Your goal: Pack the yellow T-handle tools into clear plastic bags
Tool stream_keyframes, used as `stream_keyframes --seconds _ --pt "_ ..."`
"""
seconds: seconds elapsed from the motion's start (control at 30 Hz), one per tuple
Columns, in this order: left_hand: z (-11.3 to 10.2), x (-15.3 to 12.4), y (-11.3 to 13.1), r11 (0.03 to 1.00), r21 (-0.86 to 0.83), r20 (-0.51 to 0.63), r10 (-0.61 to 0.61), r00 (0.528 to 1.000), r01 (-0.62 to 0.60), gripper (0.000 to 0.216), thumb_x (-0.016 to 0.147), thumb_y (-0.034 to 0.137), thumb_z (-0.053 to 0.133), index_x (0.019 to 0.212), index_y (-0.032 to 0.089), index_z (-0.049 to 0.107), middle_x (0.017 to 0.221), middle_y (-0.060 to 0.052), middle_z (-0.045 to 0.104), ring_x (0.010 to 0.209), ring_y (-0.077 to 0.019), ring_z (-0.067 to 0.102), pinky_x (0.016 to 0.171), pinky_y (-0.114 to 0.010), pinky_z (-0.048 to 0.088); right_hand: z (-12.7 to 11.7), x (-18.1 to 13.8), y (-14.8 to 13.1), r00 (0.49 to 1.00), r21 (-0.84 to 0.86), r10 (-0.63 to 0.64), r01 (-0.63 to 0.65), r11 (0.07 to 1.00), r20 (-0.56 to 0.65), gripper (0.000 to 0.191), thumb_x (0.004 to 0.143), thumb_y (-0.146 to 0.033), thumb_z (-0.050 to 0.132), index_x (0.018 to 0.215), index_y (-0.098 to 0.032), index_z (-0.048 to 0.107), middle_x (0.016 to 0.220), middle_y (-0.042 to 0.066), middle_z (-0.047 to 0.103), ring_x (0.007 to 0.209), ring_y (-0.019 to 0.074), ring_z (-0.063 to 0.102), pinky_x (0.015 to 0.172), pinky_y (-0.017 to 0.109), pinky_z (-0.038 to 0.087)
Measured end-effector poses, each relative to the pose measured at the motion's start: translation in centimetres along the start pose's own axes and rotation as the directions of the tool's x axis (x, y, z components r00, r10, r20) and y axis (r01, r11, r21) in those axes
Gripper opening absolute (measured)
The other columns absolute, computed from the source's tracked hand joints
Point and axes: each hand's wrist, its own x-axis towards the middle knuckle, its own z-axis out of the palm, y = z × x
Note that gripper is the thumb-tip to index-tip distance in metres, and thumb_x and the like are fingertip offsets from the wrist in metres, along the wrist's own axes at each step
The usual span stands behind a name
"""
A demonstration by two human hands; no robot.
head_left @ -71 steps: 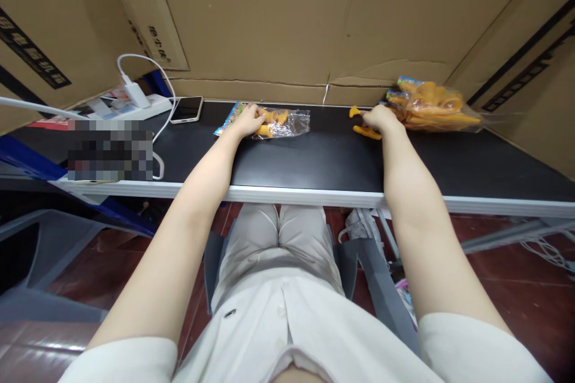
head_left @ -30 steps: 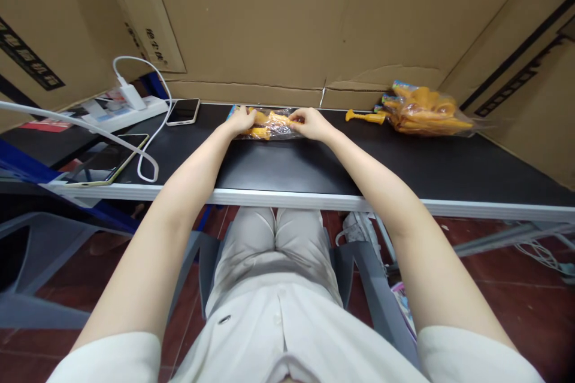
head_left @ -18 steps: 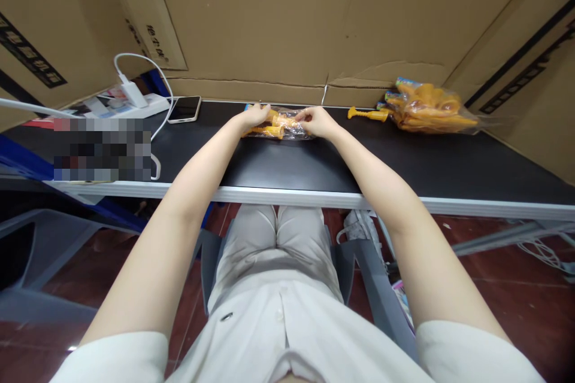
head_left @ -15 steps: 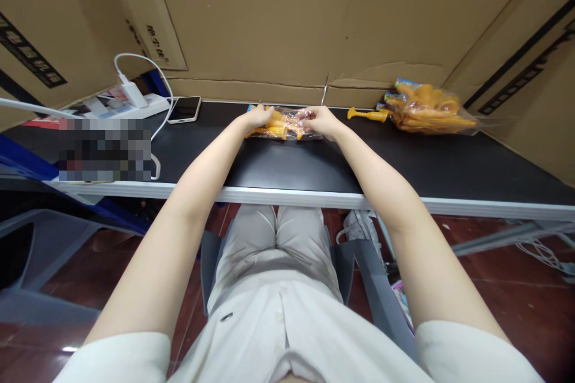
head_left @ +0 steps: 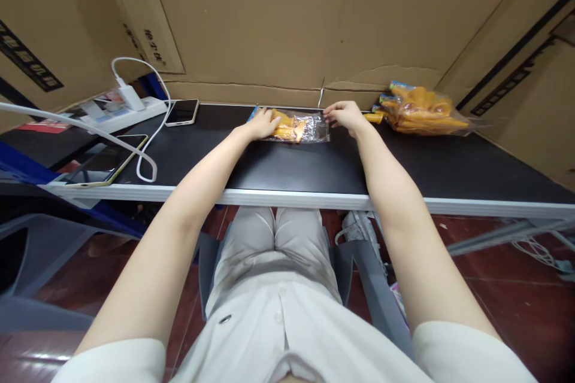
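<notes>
Orange on the toys (head_left: 287, 122), blue on the header (head_left: 254, 112), black across the tabletop (head_left: 291, 167), silver along its edge (head_left: 296, 198), brown with black lettering (head_left: 27, 63) on the cardboard (head_left: 269, 24), white on the charger (head_left: 130, 97).

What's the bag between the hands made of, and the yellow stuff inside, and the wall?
Bag: probably thin, shiny plastic film, being clear, crinkled and glinting.
Yellow stuff: maybe plastic, from its even colour; the bag's shine hides its finish.
Wall: looks like matte cardboard, brown, creased and printed.

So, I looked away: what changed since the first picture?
The right hand moved left from the loose orange piece to the right end of the small bag, which slid slightly right. The left hand still rests on it; the big bag stayed put.
</notes>
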Motion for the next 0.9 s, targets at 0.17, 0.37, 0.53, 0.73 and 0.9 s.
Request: stream_keyframes --seconds 0.17,0.37,0.53,0.73,0.9 --pt "-0.5 -1.8 1.1 0.994 0.017 0.092 -0.107 0.99 0.106 0.082 0.11 0.05 0.03 0.178 0.005 0.025 0.187 -0.02 0.017 0.176 -0.0289 0.013 0.142 -0.043 0.011 -3.1 2.1 1.0 0.977 -0.158 0.067 -0.1 0.982 -0.2 0.029 0.099 0.003 0.057 0.121 -0.009 0.073 0.109 0.013 0.078 0.093 0.02 0.08 0.087 0.035 0.068" --pt "-0.3 -1.4 -0.6 0.998 -0.065 0.073 -0.006 0.997 0.011 0.081 0.109 0.053 0.032 0.176 0.008 0.034 0.185 -0.016 0.029 0.174 -0.0255 0.024 0.141 -0.035 0.015 -6.8 5.2 2.7 0.966 -0.413 0.248 -0.254 0.875 -0.068 0.046 0.104 -0.003 0.06 0.149 -0.012 0.061 0.137 0.022 0.075 0.11 0.0286 0.083 0.096 0.043 0.068" --pt "-0.2 -1.5 -0.6 0.984 -0.173 0.022 0.044 0.999 -0.04 0.08 0.106 0.057 0.041 0.172 0.013 0.044 0.18 -0.016 0.042 0.17 -0.0301 0.036 0.141 -0.043 0.021 -6.0 7.1 3.8 0.965 -0.582 0.261 -0.223 0.782 -0.02 0.046 0.103 -0.009 0.063 0.149 -0.007 0.063 0.12 0.024 0.079 0.106 0.0314 0.083 0.093 0.042 0.068" --pt "-0.5 -2.0 0.1 0.972 -0.23 0.021 0.051 0.998 -0.045 0.075 0.106 0.057 0.043 0.168 0.016 0.049 0.176 -0.014 0.05 0.169 -0.0292 0.038 0.14 -0.042 0.022 -4.9 7.6 4.8 0.982 -0.737 0.185 -0.157 0.658 -0.044 0.043 0.104 -0.015 0.061 0.144 -0.005 0.07 0.116 0.026 0.08 0.109 0.032 0.081 0.097 0.045 0.064" --pt "-0.6 -2.1 0.4 0.989 -0.15 0.053 0.029 0.998 -0.02 0.072 0.108 0.042 0.034 0.172 0.01 0.043 0.181 -0.014 0.04 0.171 -0.0258 0.035 0.14 -0.036 0.019 -5.1 7.5 5.2 0.993 -0.78 0.097 -0.113 0.616 -0.067 0.046 0.109 -0.028 0.058 0.14 0.003 0.071 0.133 0.033 0.073 0.132 0.0373 0.072 0.11 0.05 0.058"
